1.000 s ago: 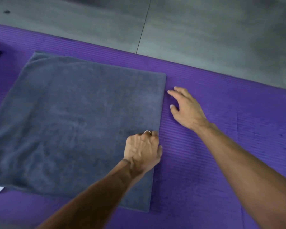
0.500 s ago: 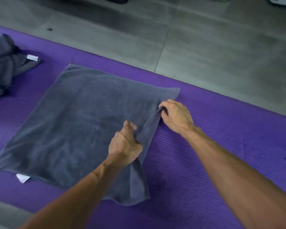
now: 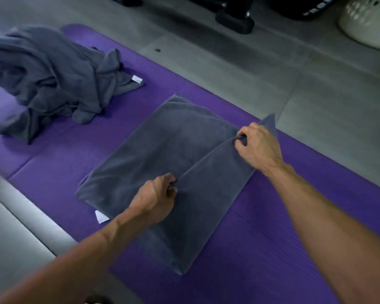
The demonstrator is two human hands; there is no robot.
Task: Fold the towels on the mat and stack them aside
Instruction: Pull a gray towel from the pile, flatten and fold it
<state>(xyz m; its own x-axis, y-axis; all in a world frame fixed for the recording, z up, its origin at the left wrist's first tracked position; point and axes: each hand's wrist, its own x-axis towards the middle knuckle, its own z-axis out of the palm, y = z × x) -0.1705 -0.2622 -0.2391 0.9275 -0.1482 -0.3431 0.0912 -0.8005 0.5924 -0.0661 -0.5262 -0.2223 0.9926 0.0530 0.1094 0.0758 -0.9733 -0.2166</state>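
Head view: we see the towel [image 3: 162, 154] lying flat mid-mat [image 3: 272, 249], its right edge lifted, with the left hand [image 3: 157, 199] pinching that edge at 6 o'clock of the towel and the right hand [image 3: 258, 145] pinching it at 2 o'clock. In our judgement the far corner poking out past the right hand may flop or skew the fold, because the pinch sits inboard of it. If one hand leads, the edges will not line up; the heap [image 3: 53, 77] at 10 o'clock awaits.
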